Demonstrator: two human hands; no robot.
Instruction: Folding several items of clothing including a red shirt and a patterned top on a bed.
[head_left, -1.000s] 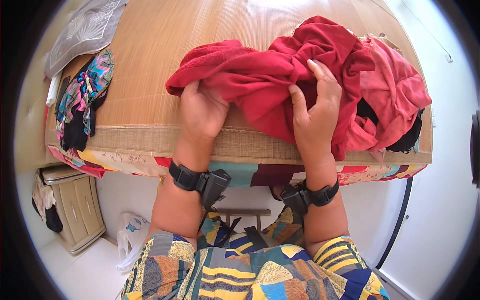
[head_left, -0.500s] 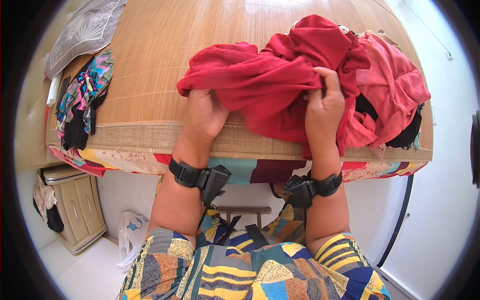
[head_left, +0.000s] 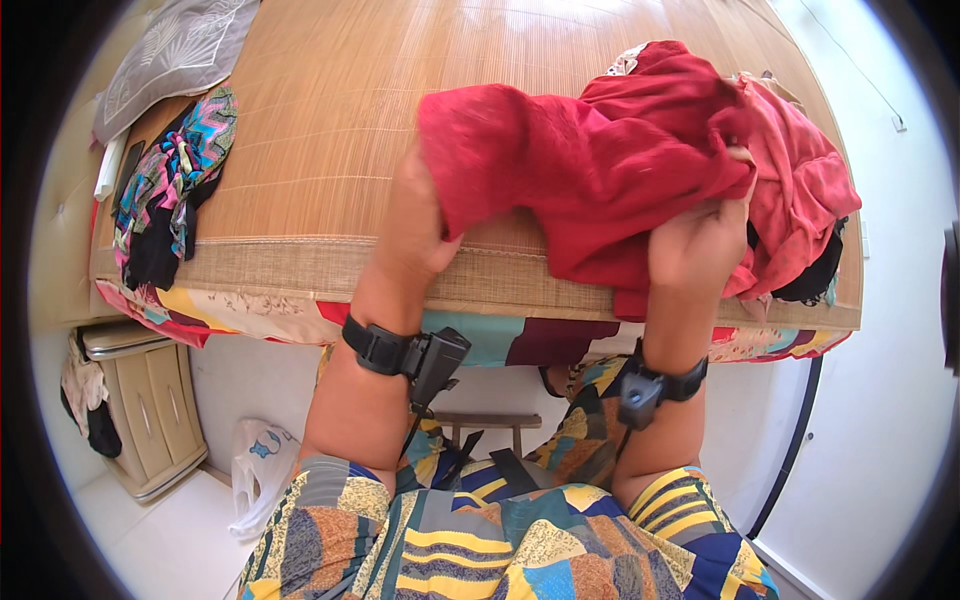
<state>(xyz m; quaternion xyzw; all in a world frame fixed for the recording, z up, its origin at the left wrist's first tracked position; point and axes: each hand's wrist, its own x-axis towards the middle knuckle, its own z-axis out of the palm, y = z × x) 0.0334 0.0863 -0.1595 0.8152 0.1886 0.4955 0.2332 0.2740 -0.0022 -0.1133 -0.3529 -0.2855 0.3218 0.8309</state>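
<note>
A crumpled red garment (head_left: 610,150) is stretched between my two hands above the near edge of the bed mat. My left hand (head_left: 412,215) grips its left end, with the fingertips hidden behind the cloth. Toward the garment's right side, my right hand (head_left: 705,235) is closed on it, palm turned up and slightly blurred. Just beyond that hand lies a pile of clothes, with a coral-pink garment (head_left: 795,180) on top and black cloth (head_left: 815,275) beneath. White lace (head_left: 627,60) pokes out behind the red cloth.
A woven bamboo mat (head_left: 320,130) covers the bed. At its left lie a patterned multicoloured garment (head_left: 185,165) with black cloth, and a grey cushion (head_left: 175,65). Below left stand a beige bedside cabinet (head_left: 150,410) and a white plastic bag (head_left: 262,475).
My right hand has moved right and turned palm up. The left hand has shifted slightly right and up, lifting the garment's left end, so the cloth is spread more upright.
</note>
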